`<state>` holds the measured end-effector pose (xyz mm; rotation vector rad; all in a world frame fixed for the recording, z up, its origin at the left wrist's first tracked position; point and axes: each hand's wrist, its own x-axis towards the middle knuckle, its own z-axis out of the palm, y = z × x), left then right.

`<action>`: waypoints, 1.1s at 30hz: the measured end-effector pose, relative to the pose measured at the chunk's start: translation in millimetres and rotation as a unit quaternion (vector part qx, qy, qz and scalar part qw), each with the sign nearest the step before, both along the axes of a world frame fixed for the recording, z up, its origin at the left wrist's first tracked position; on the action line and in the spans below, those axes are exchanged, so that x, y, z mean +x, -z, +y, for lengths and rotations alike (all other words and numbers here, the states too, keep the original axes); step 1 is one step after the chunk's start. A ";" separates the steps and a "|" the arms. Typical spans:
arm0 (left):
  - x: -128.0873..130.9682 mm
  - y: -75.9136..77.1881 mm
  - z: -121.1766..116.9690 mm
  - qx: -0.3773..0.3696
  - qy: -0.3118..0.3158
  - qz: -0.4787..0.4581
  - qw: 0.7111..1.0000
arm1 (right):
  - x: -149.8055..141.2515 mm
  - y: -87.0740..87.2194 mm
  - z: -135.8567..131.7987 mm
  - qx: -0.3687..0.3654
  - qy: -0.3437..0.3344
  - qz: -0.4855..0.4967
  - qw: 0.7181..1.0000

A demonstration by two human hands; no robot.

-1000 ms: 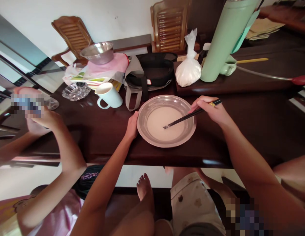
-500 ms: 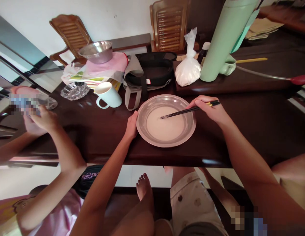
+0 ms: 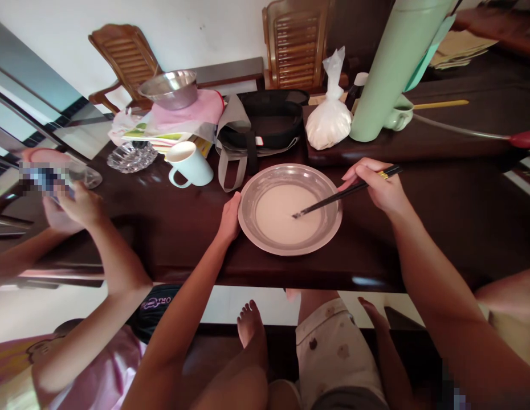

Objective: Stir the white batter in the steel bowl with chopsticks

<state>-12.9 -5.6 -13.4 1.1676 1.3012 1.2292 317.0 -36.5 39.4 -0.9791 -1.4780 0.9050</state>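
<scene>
A wide metal basin (image 3: 290,249) stands on the dark wooden table, holding a pale, milky liquid (image 3: 282,213). My left hand (image 3: 229,217) grips the basin's left rim, its thumb at the edge and the other fingers hidden. In my right hand (image 3: 378,185), beyond the basin's right rim, is a pair of dark chopsticks (image 3: 333,198) with gold bands near the top. They slant down to the left, and their whitened tips meet the liquid near its middle.
Behind the basin stand a white mug (image 3: 190,165), a black-grey bag (image 3: 265,122), a tied bag of white powder (image 3: 329,122) and a tall green flask (image 3: 388,74). A glass ashtray (image 3: 132,156) lies left. Another person's hands (image 3: 77,205) hold a blurred object at far left.
My right hand has moved right, drawing the chopsticks' tips from the left of the liquid toward its middle. My left hand stays on the rim.
</scene>
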 end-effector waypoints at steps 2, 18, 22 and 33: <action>-0.2 0.2 0.1 0.002 -0.003 0.002 1.000 | -2.1 -0.3 -1.3 -0.021 -0.036 -0.006 0.999; 0.8 -1.9 -0.6 -0.001 -0.009 0.013 1.000 | -4.9 -4.9 -3.6 0.001 -0.013 -0.086 0.996; 1.6 -3.0 -0.9 -0.005 -0.002 0.006 1.000 | -1.3 -2.0 -1.5 -0.008 0.002 -0.015 1.000; 0.0 -0.4 -0.4 -0.001 0.005 0.004 1.000 | -2.8 -2.4 -1.9 -0.010 0.001 -0.012 1.000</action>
